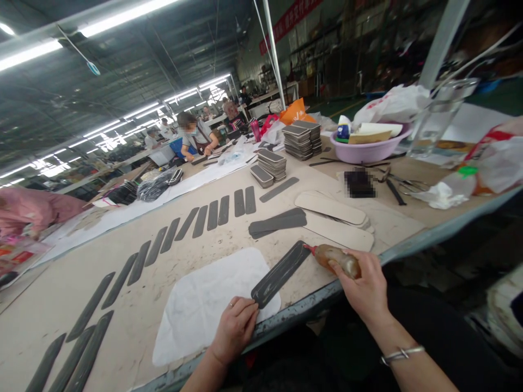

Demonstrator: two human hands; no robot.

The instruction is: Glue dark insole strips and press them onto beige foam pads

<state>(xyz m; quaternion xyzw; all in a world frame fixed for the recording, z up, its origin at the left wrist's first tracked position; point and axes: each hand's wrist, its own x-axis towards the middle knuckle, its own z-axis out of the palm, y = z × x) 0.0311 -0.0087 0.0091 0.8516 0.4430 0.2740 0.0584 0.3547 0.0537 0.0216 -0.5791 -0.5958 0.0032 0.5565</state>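
Note:
My right hand [363, 283] is wrapped round a brownish glue bottle [337, 260], tilted so its red nozzle meets the far end of a dark grey strip [281, 272]. Wet, shiny lines run along that strip. My left hand [237, 326], a ring on one finger, pinches the strip's near end. Under that end lies a white sheet [204, 299] with rounded corners. Just beyond the strip are two overlapping dark grey strips [278, 222] and a fanned pile of pale beige pieces [335, 215].
A row of dark strips [200, 220] runs along the table. Stacked pieces [302, 140] stand farther back. At the right are a lilac basin [368, 149], scissors-like tools [392, 182], a clear glass [439, 120] and plastic bags. Across the table, a person [198, 136] works.

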